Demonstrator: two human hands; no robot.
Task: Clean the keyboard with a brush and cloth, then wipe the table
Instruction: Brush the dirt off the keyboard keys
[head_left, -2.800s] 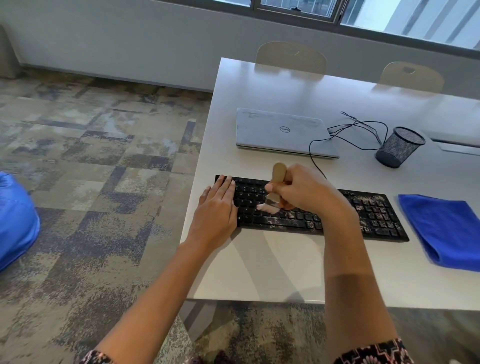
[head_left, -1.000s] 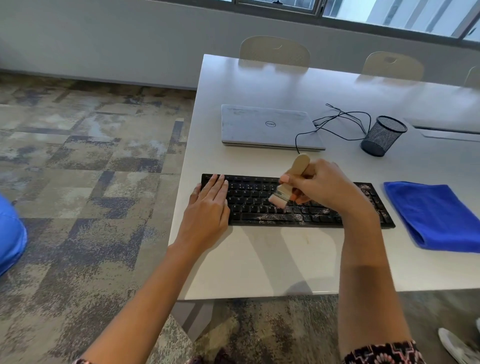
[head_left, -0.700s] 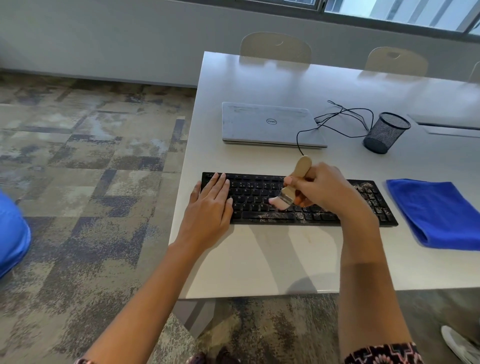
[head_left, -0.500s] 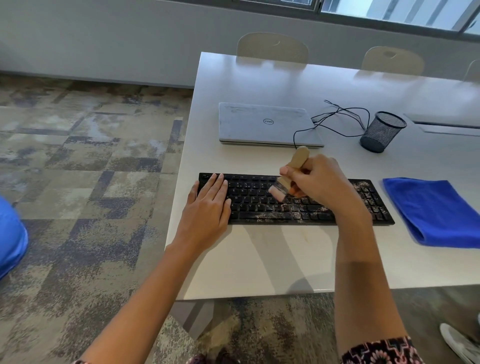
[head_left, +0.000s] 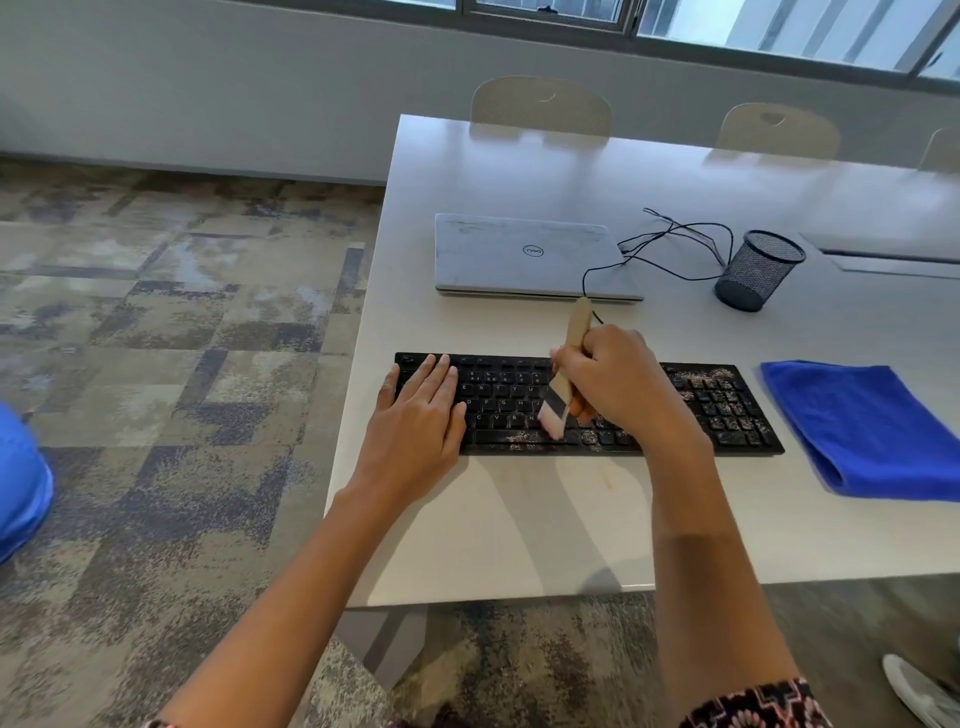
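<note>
Black keyboard (head_left: 587, 405) flat on white table (head_left: 519, 519), near front edge; pale dust over lower rows and number pad. Right hand (head_left: 618, 387): fingers curled round wooden brush (head_left: 563, 379), bristles on lower middle keys. Left hand (head_left: 421, 421): fingers straight, together, resting flat on keyboard's left end. Folded blue cloth (head_left: 872, 431) right of keyboard, apart. Behind: closed laptop (head_left: 530, 257), black cable (head_left: 670, 244), mesh cup (head_left: 758, 270).

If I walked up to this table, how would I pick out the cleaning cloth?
Start at the white table, then find the black keyboard lying along its near edge. Just beyond the keyboard's right end, not touching it, lies the blue cloth, folded flat. It is the only soft, brightly coloured thing there; the closed laptop and mesh pen cup behind are grey.
</note>
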